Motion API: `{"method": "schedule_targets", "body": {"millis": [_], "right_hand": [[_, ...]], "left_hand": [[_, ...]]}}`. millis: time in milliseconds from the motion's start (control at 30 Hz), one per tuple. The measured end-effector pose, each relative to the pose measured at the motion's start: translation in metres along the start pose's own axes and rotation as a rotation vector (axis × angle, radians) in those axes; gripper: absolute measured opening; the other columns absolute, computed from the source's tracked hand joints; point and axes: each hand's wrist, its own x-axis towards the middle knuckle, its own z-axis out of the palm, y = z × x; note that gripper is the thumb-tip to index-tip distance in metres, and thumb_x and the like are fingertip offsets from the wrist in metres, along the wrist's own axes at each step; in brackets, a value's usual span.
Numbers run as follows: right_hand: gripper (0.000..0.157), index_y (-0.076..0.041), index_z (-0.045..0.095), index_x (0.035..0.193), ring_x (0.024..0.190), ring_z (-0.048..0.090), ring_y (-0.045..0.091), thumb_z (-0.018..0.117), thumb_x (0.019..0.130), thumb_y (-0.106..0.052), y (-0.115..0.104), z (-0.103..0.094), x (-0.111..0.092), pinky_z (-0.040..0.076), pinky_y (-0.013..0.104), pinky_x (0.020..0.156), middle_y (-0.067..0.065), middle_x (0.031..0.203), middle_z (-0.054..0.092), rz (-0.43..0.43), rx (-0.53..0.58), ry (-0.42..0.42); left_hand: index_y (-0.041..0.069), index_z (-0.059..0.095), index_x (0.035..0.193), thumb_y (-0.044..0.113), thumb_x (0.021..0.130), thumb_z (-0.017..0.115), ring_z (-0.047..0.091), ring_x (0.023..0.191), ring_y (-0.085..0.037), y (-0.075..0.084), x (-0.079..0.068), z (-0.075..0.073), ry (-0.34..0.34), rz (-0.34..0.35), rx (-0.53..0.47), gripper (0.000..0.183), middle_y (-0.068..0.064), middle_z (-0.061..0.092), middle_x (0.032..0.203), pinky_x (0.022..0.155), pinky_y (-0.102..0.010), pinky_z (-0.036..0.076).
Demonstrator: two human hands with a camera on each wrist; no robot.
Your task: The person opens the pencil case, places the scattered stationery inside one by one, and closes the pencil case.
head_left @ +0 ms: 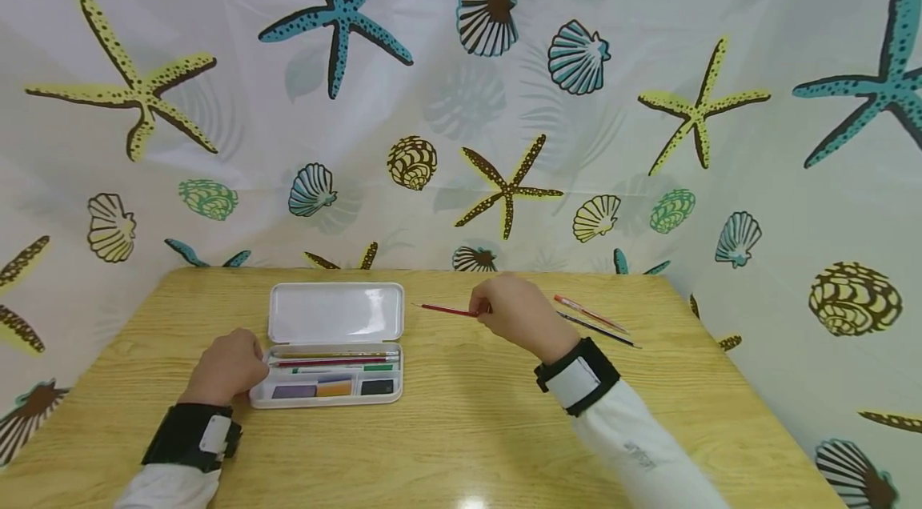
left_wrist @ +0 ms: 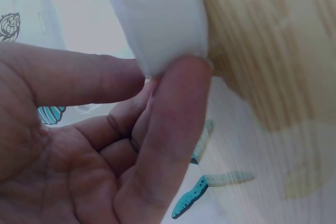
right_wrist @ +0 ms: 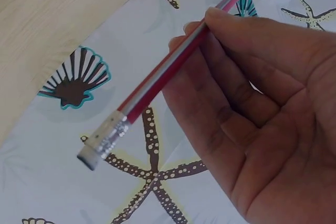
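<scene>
A white pencil case (head_left: 327,403) lies with its lid (head_left: 335,313) flipped back on the table. At its left end, my left hand (head_left: 226,365) pinches the case wall (left_wrist: 163,19) between thumb and finger. Inside lie a gold-coloured pencil (head_left: 324,354), a red pencil (head_left: 331,362), a green-and-white stick (head_left: 378,367), and purple (head_left: 294,392), orange (head_left: 334,389) and black (head_left: 377,387) blocks. To the right of the case, my right hand (head_left: 522,313) pinches a red striped pencil (right_wrist: 163,77) with a white eraser end. Its tip points left, toward the lid.
Two more pencils, an orange-red one (head_left: 591,313) and a dark one (head_left: 598,329), lie on the wooden table (head_left: 432,445) to the right of my right hand. Behind the table hangs a white cloth (head_left: 432,109) printed with starfish and shells.
</scene>
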Motion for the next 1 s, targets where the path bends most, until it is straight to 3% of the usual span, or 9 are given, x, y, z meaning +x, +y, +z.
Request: {"method": "schedule_targets", "body": {"millis": [300, 600, 1000], "right_hand": [[0.010, -0.014, 0.077, 0.090, 0.076, 0.064, 0.011, 0.078, 0.087, -0.004, -0.018, -0.002, 0.015, 0.053, 0.032, 0.069, -0.004, 0.084, 0.070, -0.057, -0.003, 0.038], [0.007, -0.013, 0.078, 0.092, 0.078, 0.063, 0.013, 0.078, 0.088, -0.008, -0.043, -0.002, 0.031, 0.052, 0.031, 0.069, -0.004, 0.084, 0.070, -0.085, -0.022, 0.014], [0.007, -0.014, 0.079, 0.092, 0.080, 0.063, 0.011, 0.076, 0.090, -0.008, -0.068, 0.013, 0.048, 0.052, 0.027, 0.072, -0.004, 0.086, 0.071, -0.161, -0.051, 0.017]], "left_hand": [[-0.010, 0.058, 0.089, 0.003, 0.081, 0.061, 0.056, 0.066, -0.027, -0.001, 0.001, 0.001, -0.016, -0.015, -0.003, 0.015, -0.016, 0.056, 0.079, 0.057, -0.033, 0.043], [-0.008, 0.058, 0.088, 0.003, 0.080, 0.061, 0.056, 0.065, -0.026, -0.002, 0.004, 0.001, -0.019, -0.023, -0.005, 0.014, -0.014, 0.057, 0.078, 0.056, -0.033, 0.043], [-0.008, 0.058, 0.088, 0.003, 0.080, 0.061, 0.057, 0.064, -0.025, -0.001, 0.003, -0.001, -0.023, -0.022, -0.005, 0.014, -0.014, 0.057, 0.077, 0.056, -0.033, 0.044]]}}
